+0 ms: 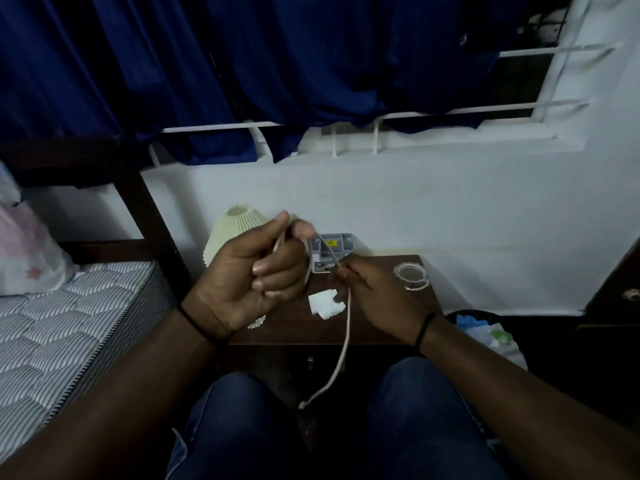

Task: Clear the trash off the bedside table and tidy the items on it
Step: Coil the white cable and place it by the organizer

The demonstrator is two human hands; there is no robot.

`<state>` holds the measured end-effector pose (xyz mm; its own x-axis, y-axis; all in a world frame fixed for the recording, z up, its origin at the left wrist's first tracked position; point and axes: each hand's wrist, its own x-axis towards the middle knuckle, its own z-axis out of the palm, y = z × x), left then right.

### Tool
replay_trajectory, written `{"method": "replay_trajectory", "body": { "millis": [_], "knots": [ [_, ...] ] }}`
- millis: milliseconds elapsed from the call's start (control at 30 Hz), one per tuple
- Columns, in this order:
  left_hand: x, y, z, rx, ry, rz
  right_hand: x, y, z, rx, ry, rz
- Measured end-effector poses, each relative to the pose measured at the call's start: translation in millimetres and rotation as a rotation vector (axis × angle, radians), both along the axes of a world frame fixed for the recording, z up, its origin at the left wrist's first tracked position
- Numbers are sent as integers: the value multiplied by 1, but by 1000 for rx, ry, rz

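Note:
A white cable (347, 327) runs between both hands and hangs down past the brown bedside table (377, 329) to end above my knees. My left hand (252, 271) is raised over the table's left part, closed around coiled cable. My right hand (377, 299) pinches the cable a little lower, over the table's middle. On the table lie white paper scraps (323, 304), a bit of crumpled foil (257, 322), a grey organizer box (329, 251) at the back and a clear glass dish (412, 276) at the right. A cream pleated lampshade (227, 237) stands behind my left hand.
A striped mattress (69, 341) lies on the left, with a plastic bag (27, 254) on it. A bin lined in black (485, 330), holding paper trash, stands right of the table. The white wall, the barred window and blue curtains are behind. My knees are below the table edge.

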<state>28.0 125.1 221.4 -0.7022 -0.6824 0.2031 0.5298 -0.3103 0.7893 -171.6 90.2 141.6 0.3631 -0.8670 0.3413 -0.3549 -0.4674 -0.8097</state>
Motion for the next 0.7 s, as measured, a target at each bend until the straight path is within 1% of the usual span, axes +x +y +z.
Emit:
{"method": "replay_trajectory", "body": {
  "millis": [100, 200, 233, 300, 433, 500, 533, 600, 700],
  "knots": [
    [-8, 11, 16, -107, 50, 301, 12, 13, 2, 149, -46, 96],
    [-7, 8, 20, -207, 41, 610, 21, 22, -2, 229, 13, 199],
    [-4, 5, 18, -243, 23, 684, 23, 26, -2, 226, 47, 233],
    [4, -4, 13, -295, -42, 796, 24, 33, 3, 146, 130, 267],
    [14, -15, -7, -327, -308, 1021, 20, 40, 19, -28, 190, 268],
    [15, -20, -21, -379, -483, 1059, 17, 36, 24, -103, 207, 221],
    [15, -22, -27, -395, -588, 1036, 16, 33, 25, -146, 215, 191],
    [14, -24, -39, -433, -794, 918, 10, 25, 26, -236, 228, 127],
    [9, -22, -49, -604, -1056, 784, 1, 15, 24, -370, 259, 2]
  ]
}}
